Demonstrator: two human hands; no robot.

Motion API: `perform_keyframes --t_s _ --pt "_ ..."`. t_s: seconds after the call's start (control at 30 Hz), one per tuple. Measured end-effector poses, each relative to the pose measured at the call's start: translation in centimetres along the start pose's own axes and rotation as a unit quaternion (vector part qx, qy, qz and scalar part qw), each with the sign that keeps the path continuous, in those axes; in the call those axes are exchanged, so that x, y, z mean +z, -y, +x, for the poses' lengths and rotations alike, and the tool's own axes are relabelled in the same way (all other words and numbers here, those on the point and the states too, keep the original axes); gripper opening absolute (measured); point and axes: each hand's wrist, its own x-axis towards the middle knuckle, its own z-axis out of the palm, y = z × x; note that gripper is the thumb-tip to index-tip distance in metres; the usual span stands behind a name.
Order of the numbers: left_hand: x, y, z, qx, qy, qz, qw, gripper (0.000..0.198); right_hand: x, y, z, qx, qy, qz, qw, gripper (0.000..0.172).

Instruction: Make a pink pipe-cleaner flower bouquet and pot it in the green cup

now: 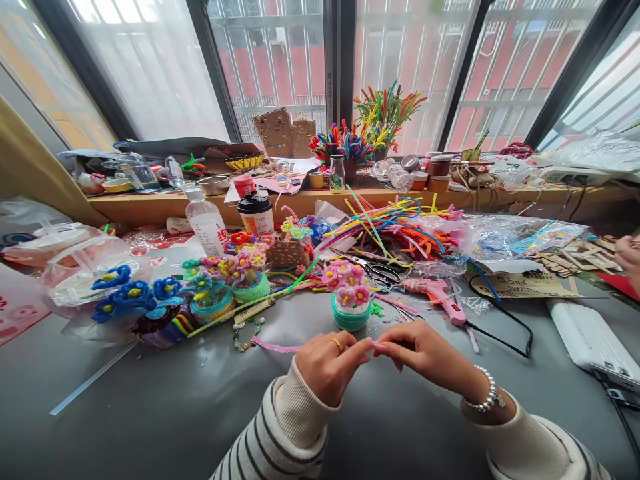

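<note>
A pink pipe cleaner [277,347] stretches over the grey table from the left into my left hand [327,363], whose fingers are closed on it. Its other end shows at the fingertips of my right hand [425,353], pinched between thumb and forefinger. The two hands nearly touch, fingertip to fingertip. Just beyond them stands a small teal-wrapped pot [351,315] with pink pipe-cleaner flowers [345,277]. A bead bracelet [243,340] lies near the free end of the pink pipe cleaner.
Right of the pot lie a pink glue gun [435,297], scissors [383,272] and a white power bank [593,340]. Behind is a heap of pipe cleaners [400,230]. Flower pots, a bottle [206,223] and a cup [255,213] stand left. Another person's hand [629,257] shows far right.
</note>
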Motion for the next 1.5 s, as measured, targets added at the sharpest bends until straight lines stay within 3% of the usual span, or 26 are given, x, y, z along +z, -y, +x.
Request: perform_keyframes --t_s 0.2,0.3,0.37,0.5,0.6,0.73,0.9,1.1,1.2,1.27,1.4,1.5 --pt "0.9 0.5 0.0 -0.013 0.015 -0.010 1.000 0.018 -0.9 -1.1 -0.3 -0.004 0.029 0.006 1.000 0.039" --pt "1.0 1.1 -0.2 -0.010 0.036 -0.002 0.999 0.017 -2.3 -2.9 -0.5 0.049 -0.052 -0.059 0.996 0.041" --pt "1.0 1.5 -0.4 -0.014 0.041 0.004 0.999 0.017 -3.0 -4.5 -0.7 0.104 -0.123 -0.154 0.975 0.033" --pt "1.3 2.1 -0.8 -0.052 0.051 0.012 0.997 0.018 -3.1 -7.4 -1.2 0.161 -0.155 -0.265 0.938 0.019" --pt "1.6 2.4 -0.8 -0.071 0.051 0.006 0.996 0.020 -2.5 -8.0 -0.9 0.177 -0.149 -0.317 0.920 0.018" --pt "2.1 3.0 -0.7 -0.026 0.032 -0.033 0.999 0.029 -2.2 -6.9 0.4 0.241 -0.098 -0.383 0.886 0.019" --pt "1.7 3.2 -0.5 -0.010 -0.013 -0.050 0.999 0.030 -2.8 -5.6 1.5 0.257 -0.048 -0.395 0.881 0.008" --pt "-0.3 2.3 0.6 -0.036 0.021 -0.018 0.999 0.017 -3.3 -6.1 0.5 0.226 -0.032 -0.362 0.904 0.008" --pt "-1.0 1.8 0.9 -0.052 -0.019 -0.050 0.997 0.014 -3.6 -7.0 -0.2 0.206 -0.055 -0.278 0.937 0.011" --pt "-1.7 1.5 1.1 -0.078 -0.075 -0.106 0.988 0.020 -3.8 -7.5 -0.6 0.205 -0.082 -0.217 0.951 0.012" --pt "-3.5 1.1 2.3 -0.170 -0.171 -0.234 0.942 0.032 -3.7 -7.3 -0.9 0.199 -0.150 -0.078 0.965 0.026" --pt "-4.3 1.0 3.9 -0.273 -0.220 -0.372 0.860 0.024 -3.2 -5.9 -0.3 0.142 -0.204 0.039 0.968 0.029"
